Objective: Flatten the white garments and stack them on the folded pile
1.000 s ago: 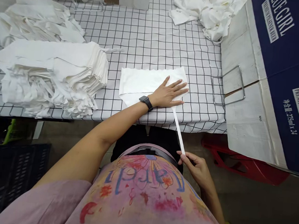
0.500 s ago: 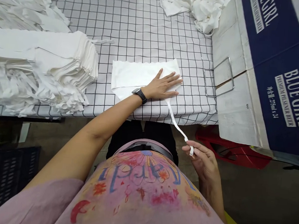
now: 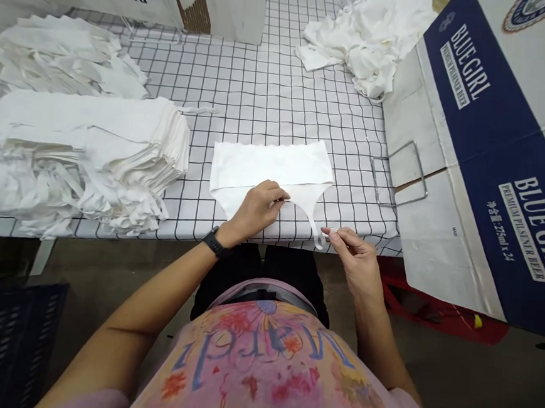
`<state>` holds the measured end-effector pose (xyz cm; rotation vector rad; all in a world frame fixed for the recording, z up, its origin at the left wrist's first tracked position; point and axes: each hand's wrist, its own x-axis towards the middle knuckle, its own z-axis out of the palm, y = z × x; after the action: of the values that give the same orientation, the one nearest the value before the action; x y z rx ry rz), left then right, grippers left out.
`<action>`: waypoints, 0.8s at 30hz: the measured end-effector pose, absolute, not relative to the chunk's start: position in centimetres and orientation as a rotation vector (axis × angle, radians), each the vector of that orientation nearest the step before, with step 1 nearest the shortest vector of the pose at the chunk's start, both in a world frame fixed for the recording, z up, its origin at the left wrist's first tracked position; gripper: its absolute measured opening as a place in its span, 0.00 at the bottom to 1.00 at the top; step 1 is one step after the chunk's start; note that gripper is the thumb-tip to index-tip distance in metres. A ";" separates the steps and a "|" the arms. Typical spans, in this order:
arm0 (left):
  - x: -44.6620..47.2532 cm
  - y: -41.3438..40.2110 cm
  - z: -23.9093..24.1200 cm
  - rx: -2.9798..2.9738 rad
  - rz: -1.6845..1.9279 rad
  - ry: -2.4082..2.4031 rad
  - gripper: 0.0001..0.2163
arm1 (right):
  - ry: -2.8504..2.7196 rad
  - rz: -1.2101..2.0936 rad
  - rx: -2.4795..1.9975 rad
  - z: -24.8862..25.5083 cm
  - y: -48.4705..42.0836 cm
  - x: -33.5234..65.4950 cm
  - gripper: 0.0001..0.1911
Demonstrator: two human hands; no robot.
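Observation:
A white strappy top [image 3: 270,163] lies flat on the checked cloth, wide band away from me and straps toward me. My left hand [image 3: 260,209], with a black watch at the wrist, rests over its near side, fingers pinched together at the neckline edge. Whatever is between those fingertips is hidden. Just past the table's front edge, my right hand [image 3: 353,254] pinches the end of the top's right strap [image 3: 315,229], which hangs in a loose curve. The left strap is mostly covered by my left hand.
Stacked white tops [image 3: 131,136] lie at the left, with another pile [image 3: 71,56] behind. A heap of white garments [image 3: 370,36] sits at the back right. Blue-and-white cartons stand at right [image 3: 486,120] and back left [image 3: 222,5]. A wire stand [image 3: 400,176] touches the right carton.
My left hand has gone from lying spread on the top to pinching at its near edge. My right hand has moved up toward the table, so the strap is slack. The view has tilted.

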<state>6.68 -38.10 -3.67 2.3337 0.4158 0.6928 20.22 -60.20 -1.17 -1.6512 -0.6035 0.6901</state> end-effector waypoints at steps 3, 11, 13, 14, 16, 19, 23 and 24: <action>6.7 -37.0 -3.9 2.423 0.669 0.457 0.07 | -0.615 0.661 -1.681 -1.0 -58.4 20.7 0.07; 10.8 -35.6 -2.8 2.725 0.378 0.392 0.06 | -0.412 0.713 -1.623 -1.7 -53.4 21.8 0.10; 11.8 -35.6 -2.7 2.772 0.292 0.407 0.07 | -0.409 0.716 -1.622 -2.1 -52.4 22.1 0.09; 12.2 -35.5 -2.7 2.792 0.262 0.420 0.07 | -0.406 0.720 -1.633 -2.2 -52.0 22.2 0.09; 12.8 -35.5 -2.7 2.821 0.230 0.436 0.07 | -0.398 0.730 -1.659 -2.3 -51.4 22.4 0.10; 13.2 -35.3 -2.9 2.853 0.230 0.425 0.10 | -0.384 0.756 -1.681 -2.5 -50.5 22.6 0.10; 13.4 -35.0 -3.5 2.873 0.307 0.403 0.13 | -0.369 0.789 -1.709 -2.8 -49.5 22.8 0.11; 13.5 -34.9 -3.7 2.862 0.327 0.407 0.12 | -0.369 0.793 -1.717 -2.8 -49.2 22.9 0.12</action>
<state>13.46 -34.94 -3.74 2.8618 0.4071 0.3275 22.85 -49.19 -2.82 -1.7166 -0.3694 0.7931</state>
